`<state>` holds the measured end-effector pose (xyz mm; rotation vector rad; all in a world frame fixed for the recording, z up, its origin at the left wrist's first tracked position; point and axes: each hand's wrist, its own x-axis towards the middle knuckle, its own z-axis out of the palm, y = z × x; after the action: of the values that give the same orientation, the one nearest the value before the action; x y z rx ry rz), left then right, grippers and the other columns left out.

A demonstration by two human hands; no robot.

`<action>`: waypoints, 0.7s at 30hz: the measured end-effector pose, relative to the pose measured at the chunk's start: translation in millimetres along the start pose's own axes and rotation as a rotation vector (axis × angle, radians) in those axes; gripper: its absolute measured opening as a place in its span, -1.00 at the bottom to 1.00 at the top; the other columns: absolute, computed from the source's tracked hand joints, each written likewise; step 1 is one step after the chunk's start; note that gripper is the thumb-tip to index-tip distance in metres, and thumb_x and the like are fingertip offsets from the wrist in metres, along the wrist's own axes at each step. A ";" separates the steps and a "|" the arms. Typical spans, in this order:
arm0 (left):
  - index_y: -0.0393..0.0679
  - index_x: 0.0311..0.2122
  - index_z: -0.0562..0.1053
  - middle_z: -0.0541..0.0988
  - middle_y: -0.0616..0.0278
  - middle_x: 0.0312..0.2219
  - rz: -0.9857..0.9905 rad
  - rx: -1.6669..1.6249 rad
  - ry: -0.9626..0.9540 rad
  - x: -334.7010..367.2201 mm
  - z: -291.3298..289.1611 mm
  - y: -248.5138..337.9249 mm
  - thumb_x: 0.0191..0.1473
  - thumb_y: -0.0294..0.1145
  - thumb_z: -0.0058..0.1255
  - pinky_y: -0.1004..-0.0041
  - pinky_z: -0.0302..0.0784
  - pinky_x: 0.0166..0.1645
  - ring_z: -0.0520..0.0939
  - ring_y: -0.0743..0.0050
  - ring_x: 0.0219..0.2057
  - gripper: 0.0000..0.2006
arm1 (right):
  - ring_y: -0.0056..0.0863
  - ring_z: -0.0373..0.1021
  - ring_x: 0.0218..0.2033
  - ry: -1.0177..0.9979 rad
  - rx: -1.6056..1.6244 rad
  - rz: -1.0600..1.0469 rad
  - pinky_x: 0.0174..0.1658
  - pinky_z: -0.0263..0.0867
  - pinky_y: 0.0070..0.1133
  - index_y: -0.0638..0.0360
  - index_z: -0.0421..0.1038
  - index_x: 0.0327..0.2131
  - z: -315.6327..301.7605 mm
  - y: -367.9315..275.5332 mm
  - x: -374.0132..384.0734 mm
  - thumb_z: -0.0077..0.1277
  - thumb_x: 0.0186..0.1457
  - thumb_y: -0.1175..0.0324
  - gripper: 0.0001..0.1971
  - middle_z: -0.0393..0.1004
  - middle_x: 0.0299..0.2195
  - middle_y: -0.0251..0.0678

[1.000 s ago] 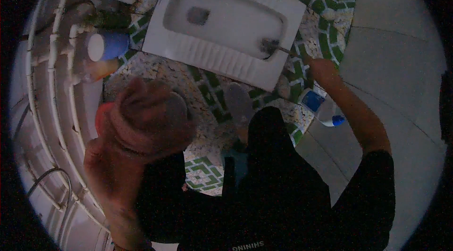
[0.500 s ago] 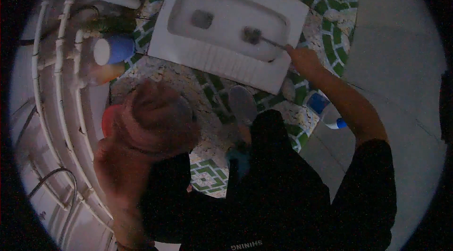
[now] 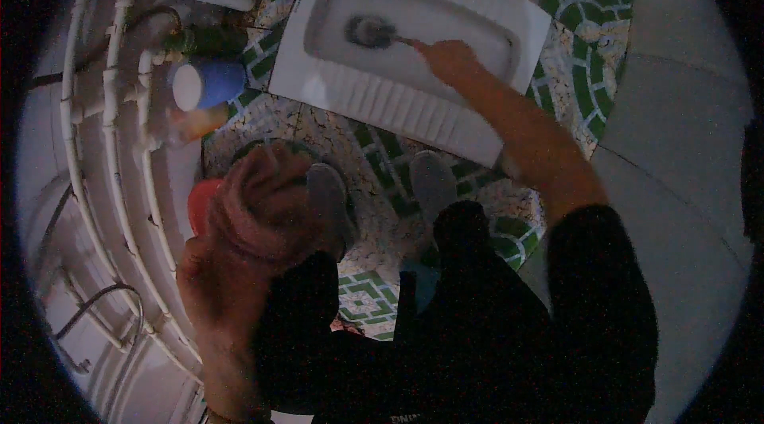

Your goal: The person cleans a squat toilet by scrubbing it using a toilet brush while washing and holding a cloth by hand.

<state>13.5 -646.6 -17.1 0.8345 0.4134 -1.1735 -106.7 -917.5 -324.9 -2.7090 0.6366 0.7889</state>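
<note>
Brush (image 3: 372, 31) has slid leftward inside the white squat pan (image 3: 296, 58), my right hand (image 3: 450, 62) clamped on its handle (image 3: 407, 41), so I judge its reach now covers the left end, though my left hand's (image 3: 205, 273) grip by the reddish-brown bundle (image 3: 267, 209) I cannot tell.

Brush: (image 3: 382, 34) dark, bristly round head with a paler grey middle; thin handle, held near the head, so only a short stretch shows.
Brush pose: head inside the basin toward its left end, handle running off to the right.
Squat toilet: (image 3: 390, 108) white, set slantwise, long recessed basin with rounded corners, ribbed strips along both long sides.
Cloth: (image 3: 267, 201) reddish-brown, bunched in soft folds, nearer the wearer, left of the toilet's middle; blurred.
</note>
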 end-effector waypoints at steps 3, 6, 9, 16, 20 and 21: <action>-0.30 0.15 -0.06 0.01 -0.12 0.13 0.096 0.179 0.256 -30.0 29.4 14.1 -0.14 -0.29 -0.12 0.06 -0.06 0.19 0.09 0.02 0.15 -0.27 | -0.19 0.42 -0.44 -0.019 -0.091 0.045 -0.46 0.35 -0.34 -0.25 -0.12 0.16 -34.9 21.6 -75.0 -0.29 0.04 0.42 -0.41 0.41 -0.51 -0.11; -0.32 0.13 -0.02 0.06 -0.11 0.11 -0.011 0.105 0.028 -5.6 26.6 -0.6 -0.12 -0.29 -0.13 0.10 -0.04 0.19 0.12 0.05 0.13 -0.31 | -0.18 0.41 -0.49 -0.143 -0.117 0.119 -0.50 0.34 -0.35 -0.18 -0.17 0.18 -14.5 92.6 -190.4 -0.18 -0.09 0.54 -0.27 0.39 -0.55 -0.06; -0.35 0.10 0.02 0.10 -0.11 0.09 0.036 0.116 -0.083 -24.4 44.0 -0.6 -0.10 -0.30 -0.14 0.14 -0.02 0.18 0.15 0.07 0.12 -0.35 | -0.20 0.41 -0.48 -0.266 -0.143 -0.074 -0.44 0.35 -0.37 -0.06 -0.17 0.18 17.8 69.8 -209.7 -0.15 -0.11 0.54 -0.26 0.41 -0.49 -0.03; -0.41 0.05 0.11 0.20 -0.10 0.05 0.081 0.092 -0.206 -39.1 39.7 -3.8 -0.05 -0.30 -0.16 0.22 0.03 0.17 0.23 0.12 0.08 -0.44 | -0.20 0.40 -0.39 -0.143 0.505 -0.015 -0.30 0.33 -0.42 0.00 -0.01 0.13 31.7 55.4 -191.3 0.00 -0.17 0.48 -0.29 0.44 -0.32 -0.06; -0.41 0.00 0.17 0.28 -0.10 -0.01 0.040 0.055 -0.330 -15.8 34.1 -13.0 -0.05 -0.33 -0.18 0.27 0.09 0.14 0.29 0.15 0.02 -0.50 | -0.23 0.41 -0.42 -0.110 -0.302 -0.060 -0.38 0.34 -0.38 -0.01 0.07 0.09 6.9 97.3 -214.8 0.08 -0.20 0.41 -0.31 0.45 -0.38 -0.08; -0.41 -0.02 0.19 0.31 -0.09 -0.04 0.036 0.051 -0.369 -12.2 34.1 -12.6 -0.05 -0.34 -0.18 0.30 0.12 0.12 0.32 0.16 0.00 -0.52 | -0.23 0.41 -0.42 -0.107 -0.306 -0.060 -0.38 0.34 -0.38 -0.01 0.07 0.09 13.3 90.5 -217.2 0.08 -0.20 0.41 -0.31 0.45 -0.38 -0.08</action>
<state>-6.9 -666.3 8.6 0.6478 0.0657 -1.2776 -320.1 -918.3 -225.0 -2.9135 0.4386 1.0862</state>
